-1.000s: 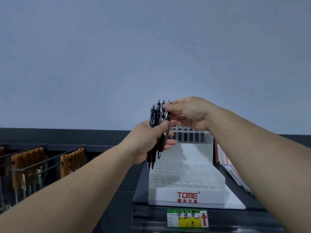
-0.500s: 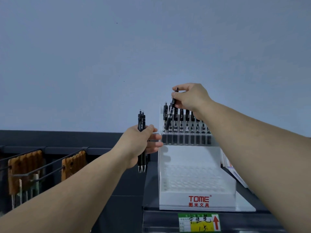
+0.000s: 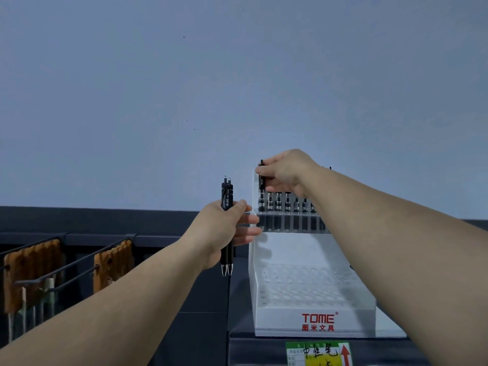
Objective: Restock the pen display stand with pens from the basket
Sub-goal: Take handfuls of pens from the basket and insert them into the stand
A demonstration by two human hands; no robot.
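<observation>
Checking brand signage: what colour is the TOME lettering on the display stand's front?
Red TOME lettering on the white display stand; head view.

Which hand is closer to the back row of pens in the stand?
Right. The right hand is directly over the row, pinching a pen; the left hand is lower left, holding pens.

price label (image 3: 318, 354) cropped, back-row pens (image 3: 287, 201) partly hidden

The pen (image 3: 261, 184) in the right hand (image 3: 287, 172) — tilted before — now stands upright.
</observation>
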